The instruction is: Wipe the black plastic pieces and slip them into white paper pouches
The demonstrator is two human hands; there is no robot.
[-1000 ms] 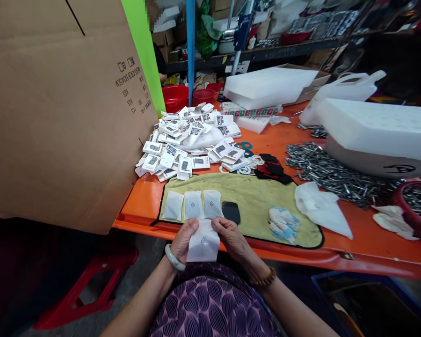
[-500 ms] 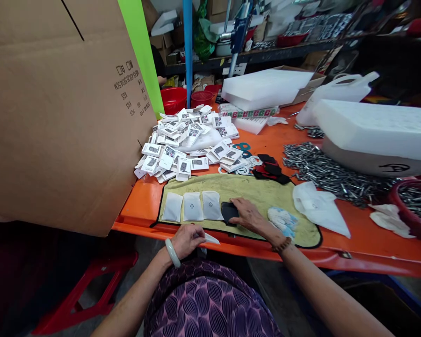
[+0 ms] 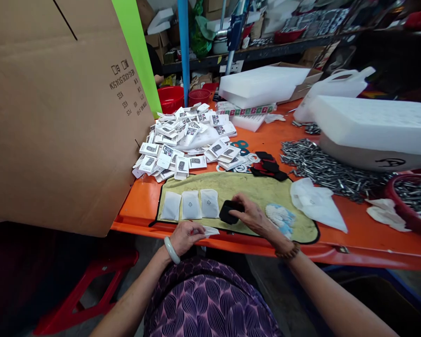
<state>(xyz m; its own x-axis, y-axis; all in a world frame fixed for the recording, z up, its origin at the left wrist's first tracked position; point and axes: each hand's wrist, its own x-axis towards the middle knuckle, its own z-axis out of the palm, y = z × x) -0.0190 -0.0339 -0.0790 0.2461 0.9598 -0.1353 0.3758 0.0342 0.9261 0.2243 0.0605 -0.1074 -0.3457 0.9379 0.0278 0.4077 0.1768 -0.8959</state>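
Observation:
My left hand (image 3: 185, 237), with a pale bangle at the wrist, pinches a small white pouch (image 3: 210, 231) at the table's front edge. Fingers and thumb of my right hand (image 3: 250, 214) grip a flat black rounded-square piece (image 3: 230, 212), which is tilted up a little over the yellow cloth (image 3: 256, 187). To its left, three white pouches lie in a row on the cloth, the middle one (image 3: 191, 205) printed with a small triangle mark. A white and blue glove (image 3: 279, 218) lies right of my right hand.
Small white boxes (image 3: 181, 164) are heaped behind the cloth. Black and red pads (image 3: 269, 164) lie at its back edge. Metal pins (image 3: 323, 166) are piled at right, near a red basin (image 3: 407, 210). A large carton (image 3: 66, 121) stands at left.
My right hand has closed on the black piece and tipped it up from the cloth. The left hand still holds the pouch, nearly in place. The view has shifted slightly.

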